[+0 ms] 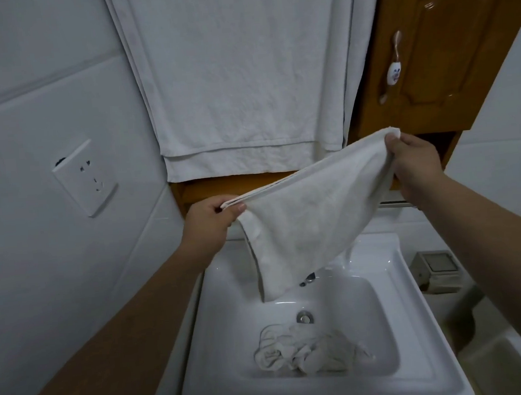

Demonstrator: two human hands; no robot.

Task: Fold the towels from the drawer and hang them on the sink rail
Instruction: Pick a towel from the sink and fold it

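Observation:
I hold a small white towel (305, 218) doubled over above the sink (421, 325). My left hand (211, 220) pinches its two layered corners at the left. My right hand (414, 165) grips the fold at the upper right. The towel's lower part sags toward the tap. A short stretch of the metal rail (395, 205) shows behind the towel, under my right wrist. A crumpled white towel (307, 350) lies in the basin below the drain (304, 317). A large white towel (235, 73) hangs flat against the wall above.
A wooden cabinet door (441, 43) with a ceramic handle (394, 69) is at the upper right. A wall socket (86, 178) sits on the left tiles. A brown counter edge (88, 363) runs along the left. A grey box (439, 271) stands right of the sink.

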